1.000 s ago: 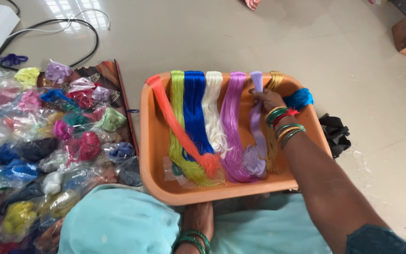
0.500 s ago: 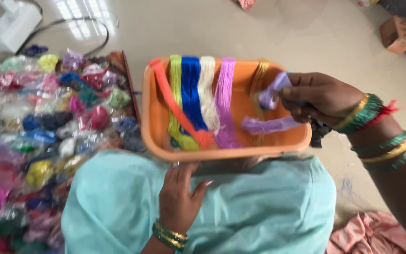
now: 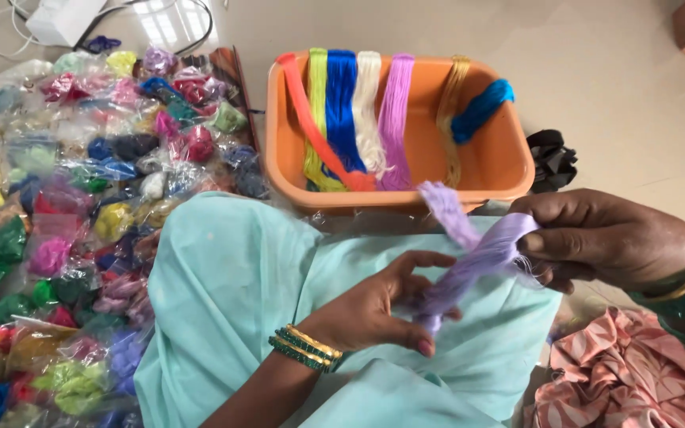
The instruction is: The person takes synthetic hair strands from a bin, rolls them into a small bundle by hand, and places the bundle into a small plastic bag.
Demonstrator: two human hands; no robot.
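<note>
She is sitting on the floor with a pale lilac thread skein (image 3: 477, 254) stretched between both hands, above the light green cloth (image 3: 239, 277) over her lap. Her right hand (image 3: 596, 238) is pinching the upper end, fingers closed tight around the bundle, while her left hand (image 3: 374, 305) is curling round the lower end, thumb and fingers narrowly gripping it. The skein is out of the orange tub (image 3: 509, 158) and hanging just in front of its near rim. Red, yellow-green, blue, white, pink, gold and teal skeins are lying draped in the tub, untouched. To her left, a spread of small plastic bags of coloured thread (image 3: 81, 198) is covering the floor. The lilac skein looks loose, not yet bagged.
</note>
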